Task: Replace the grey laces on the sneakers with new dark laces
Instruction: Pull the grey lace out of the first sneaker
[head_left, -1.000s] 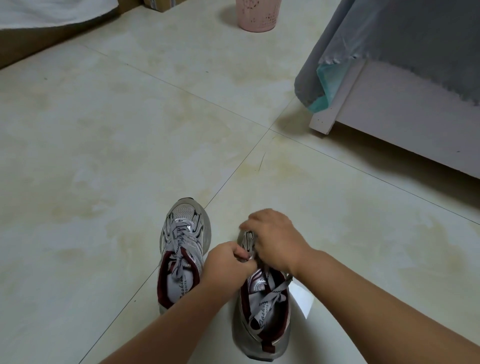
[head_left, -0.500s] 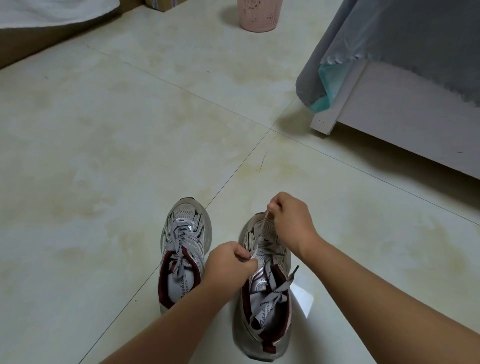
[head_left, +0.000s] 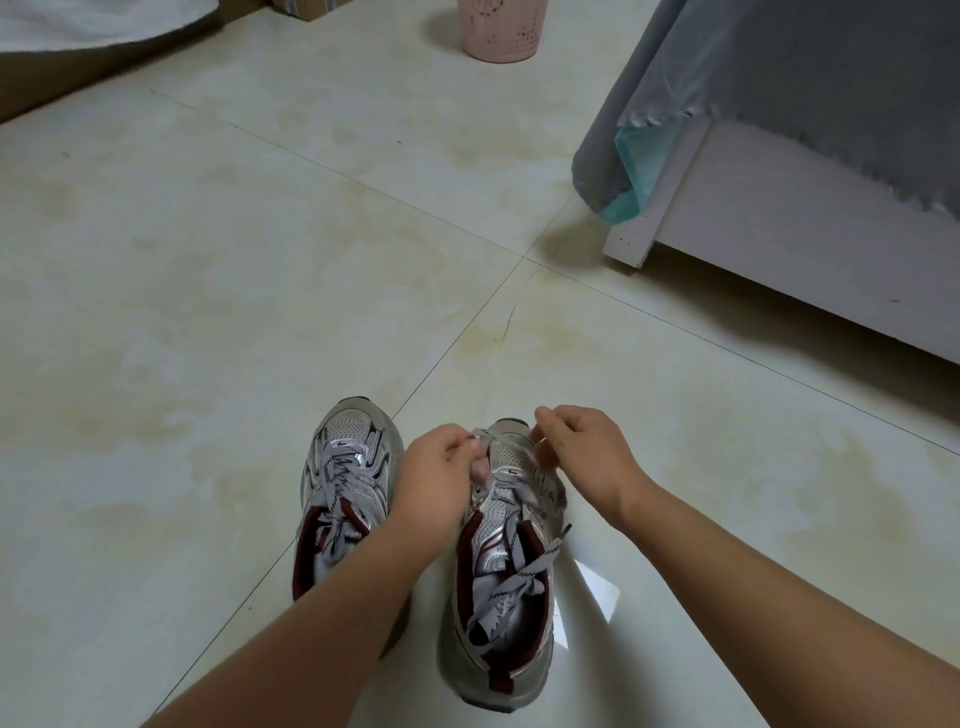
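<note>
On the pale tiled floor (head_left: 208, 312), near its closest edge, stand two silver mesh sneakers with maroon lining, toes pointing away. The left-hand sneaker (head_left: 345, 499) is fully laced in flat grey lace with dark markings. Just beside it, the left hand (head_left: 441, 483) has its fingers curled, pinching the grey lace (head_left: 511, 582) at the lower eyelets of the right-hand sneaker (head_left: 501, 597), whose upper rows are already undone, the loose lace ends lying over the tongue. The right hand (head_left: 582, 457) pinches the same lace near the toe. The unlacing step seems about halfway; next the lace must be drawn out of the last eyelets. No dark laces are in view.
</note>
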